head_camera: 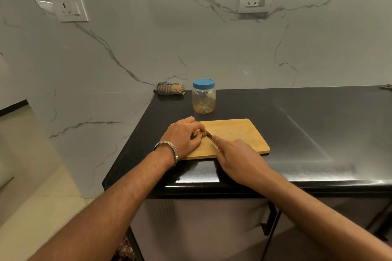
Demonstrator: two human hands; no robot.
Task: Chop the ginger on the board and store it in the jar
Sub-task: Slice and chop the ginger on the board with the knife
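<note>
Ginger [198, 133] sits at the left end of the wooden board [237, 135], near the middle of the frame, mostly covered by the left hand [183, 136], whose curled fingers press down around it and hold it in place; only a small brown bit shows past the fingertips. A metal bangle [169, 148] circles that wrist. Just right of the ginger, the right hand [237, 158] is wrapped around a knife [210, 135], its forefinger laid straight along the back of the blade, and the blade tip meets the exposed end of the ginger. Most of the handle is hidden under the palm. The board lies on the black bench [297, 133], close to its front left corner. Behind the board, slightly above centre in the frame, stands a clear jar [204, 99] with its blue lid [203, 84] on, apart from the board. Left of the jar, a rolled striped cloth [170, 88] rests against the marble wall [148, 48], which carries two white sockets in the upper left and upper right.
</note>
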